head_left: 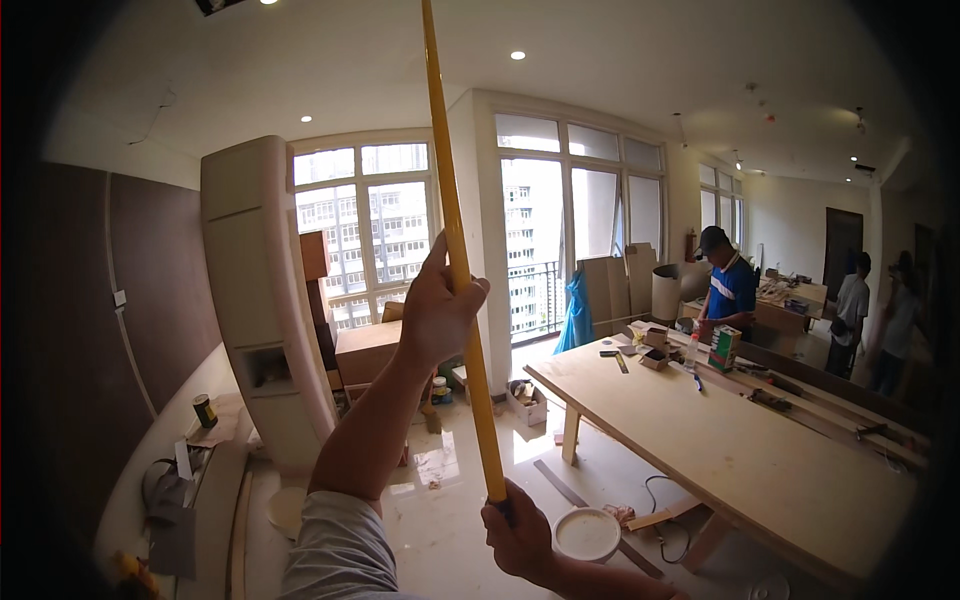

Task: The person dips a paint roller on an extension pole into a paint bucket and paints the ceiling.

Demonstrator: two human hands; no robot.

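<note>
A long yellow tape measure blade (483, 410) runs upright through the middle of the head view, up toward the ceiling. Partway along it, my left hand (440, 310) is closed around the blade, thumb and fingers on its two sides. Lower down, my right hand (520, 533) grips the bottom end, where a bit of a dark case shows between the fingers; the rest of the case is hidden. Just right of that hand, a round white-lidded bucket (586, 535) stands on the floor.
A wooden worktable (720, 450) with tools, a bottle and a green can (724, 347) fills the right. Behind it stands a person in a blue shirt (730, 290); others are farther back. A curved cabinet (245, 290) rises at left. Boards, a cable and a box (527, 402) lie about the floor.
</note>
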